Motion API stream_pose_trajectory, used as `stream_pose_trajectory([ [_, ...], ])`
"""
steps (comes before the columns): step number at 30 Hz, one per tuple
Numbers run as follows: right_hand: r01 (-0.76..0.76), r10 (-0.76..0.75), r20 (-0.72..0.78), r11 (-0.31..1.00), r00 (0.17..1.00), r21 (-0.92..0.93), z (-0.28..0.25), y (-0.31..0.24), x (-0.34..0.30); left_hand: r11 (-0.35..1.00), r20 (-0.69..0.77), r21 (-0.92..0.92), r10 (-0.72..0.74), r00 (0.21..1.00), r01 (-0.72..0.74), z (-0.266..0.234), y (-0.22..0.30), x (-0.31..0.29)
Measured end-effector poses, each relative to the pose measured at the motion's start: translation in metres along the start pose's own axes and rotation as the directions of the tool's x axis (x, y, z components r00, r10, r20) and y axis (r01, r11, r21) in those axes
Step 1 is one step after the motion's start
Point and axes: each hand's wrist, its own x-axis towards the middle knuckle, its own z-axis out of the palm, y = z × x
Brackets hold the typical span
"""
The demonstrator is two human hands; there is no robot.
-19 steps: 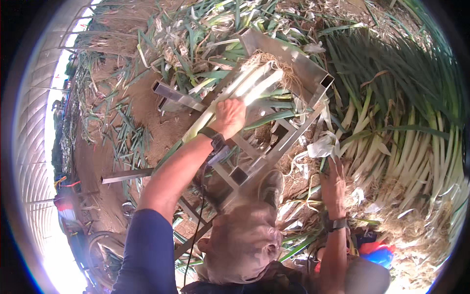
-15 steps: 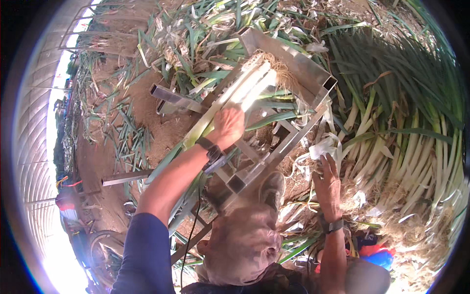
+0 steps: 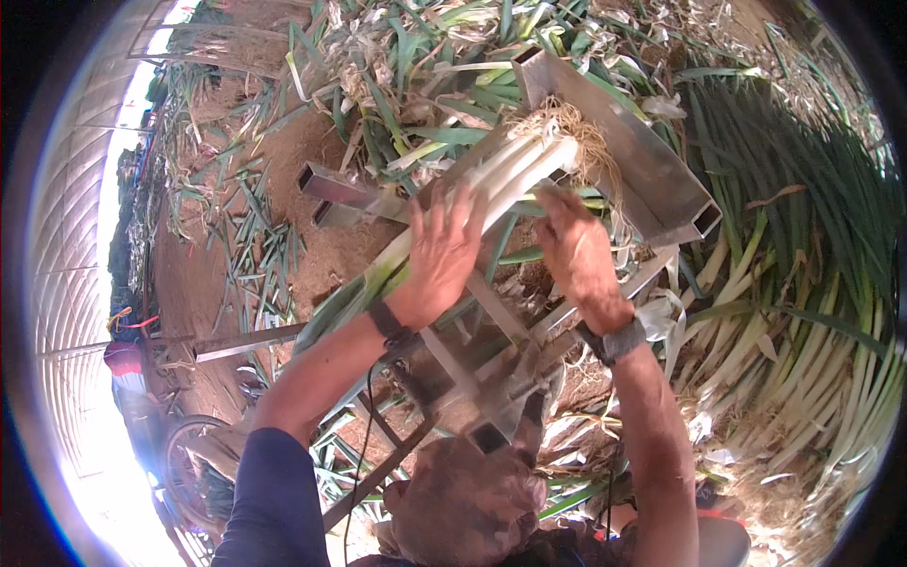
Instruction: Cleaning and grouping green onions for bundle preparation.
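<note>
A bundle of long green onions [image 3: 534, 168] lies slantwise on a metal stand [image 3: 652, 165]. Their white stems and tan roots point to the far right, against the stand's upright plate; the green leaves trail to the near left. My left hand [image 3: 442, 248] rests across the stems, fingers stretched and spread. Just right of the stems is my right hand [image 3: 580, 257], its fingers bent inward and partly blurred. What those fingers hold, if anything, is hidden. A whitish strip of film [image 3: 664, 319] hangs near my right wrist.
A large heap of green onions [image 3: 812, 312] fills the right side, roots toward me. Cut leaves and peelings [image 3: 406, 57] litter the soil at the back. Square metal tubes [image 3: 250, 340] jut out leftward. A bicycle wheel [image 3: 184, 468] shows at the lower left.
My right hand has left the film strip and come up and left beside the onion stems. The left hand has unclosed from its grip into a flat, spread touch. The view has shifted slightly.
</note>
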Motion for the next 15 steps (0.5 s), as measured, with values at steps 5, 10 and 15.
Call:
stream_pose_trajectory([
  [5,0.052,0.018,0.162,0.907,0.987,-0.417,0.021,-0.004,0.085,0.977,-0.027,-0.208,0.032,0.999,-0.037,0.032,-0.026,-0.014],
  [10,0.287,-0.207,0.200,0.746,0.958,-0.601,0.041,0.065,0.124,0.953,-0.100,-0.297,0.024,0.995,-0.053,0.044,-0.011,0.002],
  [15,0.313,-0.225,0.219,0.739,0.949,-0.597,-0.005,0.029,0.141,0.973,-0.090,-0.228,0.026,0.996,-0.046,0.038,-0.025,-0.010],
])
